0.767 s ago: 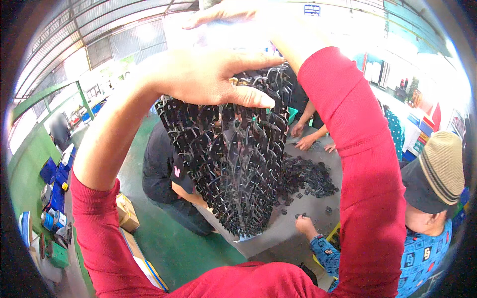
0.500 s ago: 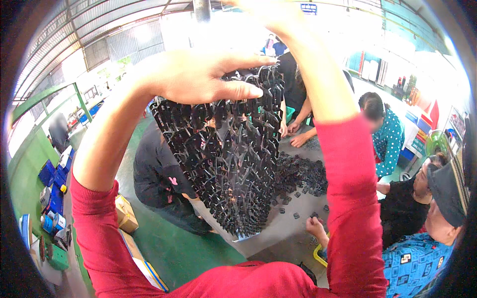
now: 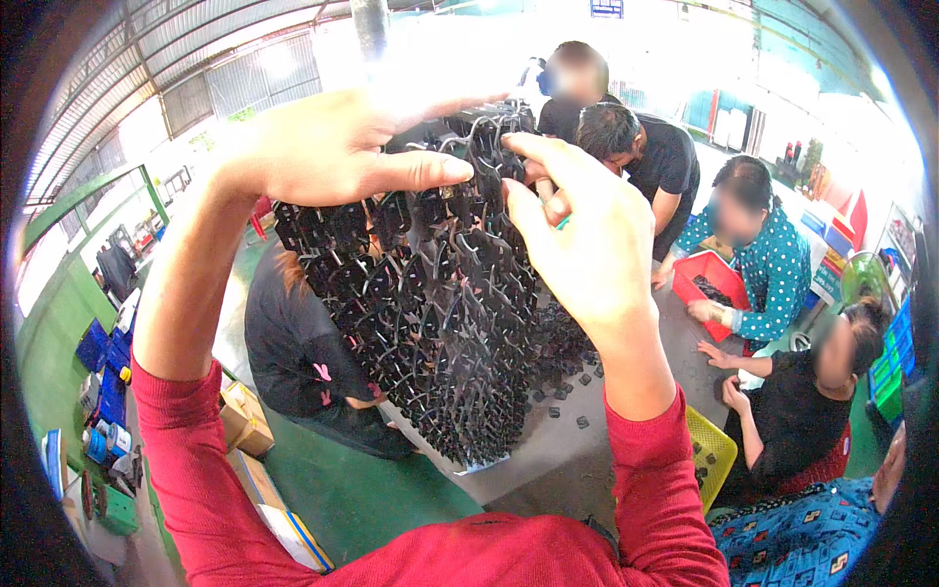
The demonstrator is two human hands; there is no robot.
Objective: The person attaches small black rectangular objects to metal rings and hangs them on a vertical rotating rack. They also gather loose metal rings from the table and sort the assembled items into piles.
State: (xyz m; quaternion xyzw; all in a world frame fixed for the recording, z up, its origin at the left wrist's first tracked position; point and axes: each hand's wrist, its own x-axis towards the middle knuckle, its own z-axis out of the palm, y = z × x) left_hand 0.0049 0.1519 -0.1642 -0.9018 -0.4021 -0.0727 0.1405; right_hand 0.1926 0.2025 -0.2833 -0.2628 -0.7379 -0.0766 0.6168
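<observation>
A tall rack of hooks hung with many small black parts [image 3: 440, 303] fills the middle of the view, narrowing toward its lower end. Over its upper left side reaches my left hand [image 3: 328, 147], fingers stretched and thumb apart, touching or very near the top hooks. My right hand [image 3: 587, 230] is at the rack's upper right edge, its index finger and thumb closed about one of the black parts [image 3: 489, 161] there. The contact at the fingertips is partly hidden. Behind the rack, loose black parts [image 3: 562, 338] lie heaped on a grey table [image 3: 548, 440].
Several co-workers stand or sit around the table; one in a dotted shirt [image 3: 773, 269] handles a red tray [image 3: 690, 269]. A yellow basket [image 3: 714, 450] stands near my right forearm. Cardboard boxes [image 3: 245, 421] are on the green floor at left.
My right hand has come down from above to the rack's upper right edge. The view has shifted slightly, and the red tray and more of the yellow basket now show.
</observation>
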